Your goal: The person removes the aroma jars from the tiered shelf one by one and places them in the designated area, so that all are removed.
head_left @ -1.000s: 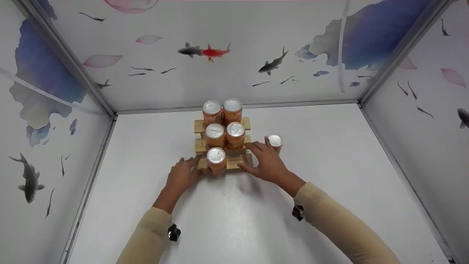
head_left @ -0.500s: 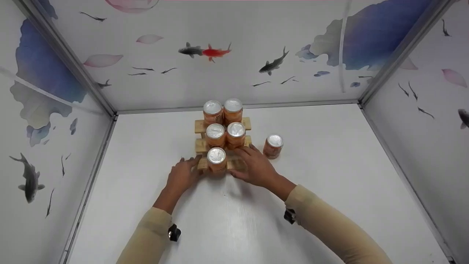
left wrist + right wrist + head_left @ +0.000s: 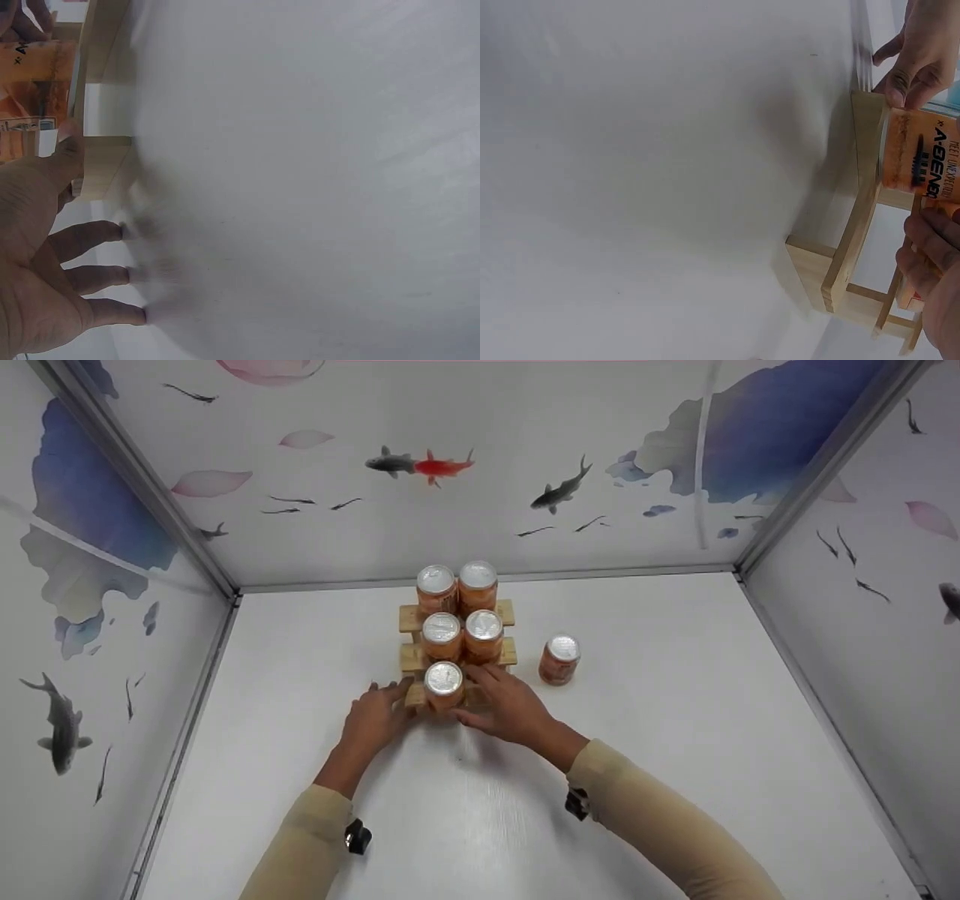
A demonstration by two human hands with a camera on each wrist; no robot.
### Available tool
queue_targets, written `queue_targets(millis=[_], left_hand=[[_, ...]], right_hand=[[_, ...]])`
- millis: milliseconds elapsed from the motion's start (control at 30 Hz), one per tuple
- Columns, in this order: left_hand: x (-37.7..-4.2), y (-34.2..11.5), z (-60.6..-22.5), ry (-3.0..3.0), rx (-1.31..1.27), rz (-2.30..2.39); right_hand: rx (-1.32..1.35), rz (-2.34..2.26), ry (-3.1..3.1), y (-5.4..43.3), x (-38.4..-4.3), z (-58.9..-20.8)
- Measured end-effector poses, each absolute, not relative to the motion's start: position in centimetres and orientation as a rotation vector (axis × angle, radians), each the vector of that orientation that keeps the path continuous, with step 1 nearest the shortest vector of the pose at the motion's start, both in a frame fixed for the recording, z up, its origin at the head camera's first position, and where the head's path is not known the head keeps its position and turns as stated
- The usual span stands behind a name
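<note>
Several orange cans with silver lids stand on a stepped wooden rack (image 3: pixel 412 658). Two are on the back step, two on the middle one, and a single can (image 3: pixel 444 681) is on the left of the front step. My left hand (image 3: pixel 371 720) pinches the rack's front left corner between thumb and index finger; its other fingers (image 3: pixel 101 279) touch the table in the left wrist view. My right hand (image 3: pixel 514 706) is at the right side of the front can, thumb in front and fingers behind, spread apart. Its fingers (image 3: pixel 928 246) show beside that can in the right wrist view.
One more orange can (image 3: pixel 559 661) stands upright on the white table (image 3: pixel 675 682), right of the rack. Walls (image 3: pixel 480 532) printed with fish and petals enclose the table at the back and both sides.
My right hand has moved left from the loose can and the rack's right end to the front can. My left hand, the rack and the cans have stayed in place.
</note>
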State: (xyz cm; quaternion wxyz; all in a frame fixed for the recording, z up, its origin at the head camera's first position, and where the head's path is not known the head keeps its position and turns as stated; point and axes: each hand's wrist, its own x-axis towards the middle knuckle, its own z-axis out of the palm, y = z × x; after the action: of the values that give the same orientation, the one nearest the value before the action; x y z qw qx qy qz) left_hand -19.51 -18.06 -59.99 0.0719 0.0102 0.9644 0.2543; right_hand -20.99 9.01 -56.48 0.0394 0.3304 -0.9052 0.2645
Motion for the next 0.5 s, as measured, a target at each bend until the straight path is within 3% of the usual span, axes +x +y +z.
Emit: queue_targets(millis=[500], left_hand=[[-19.6,-18.0,-60.2,2.945,0.062,0.728]], right_hand=[[0.898,0.870,-2.767,7.0,-20.8,-56.5]])
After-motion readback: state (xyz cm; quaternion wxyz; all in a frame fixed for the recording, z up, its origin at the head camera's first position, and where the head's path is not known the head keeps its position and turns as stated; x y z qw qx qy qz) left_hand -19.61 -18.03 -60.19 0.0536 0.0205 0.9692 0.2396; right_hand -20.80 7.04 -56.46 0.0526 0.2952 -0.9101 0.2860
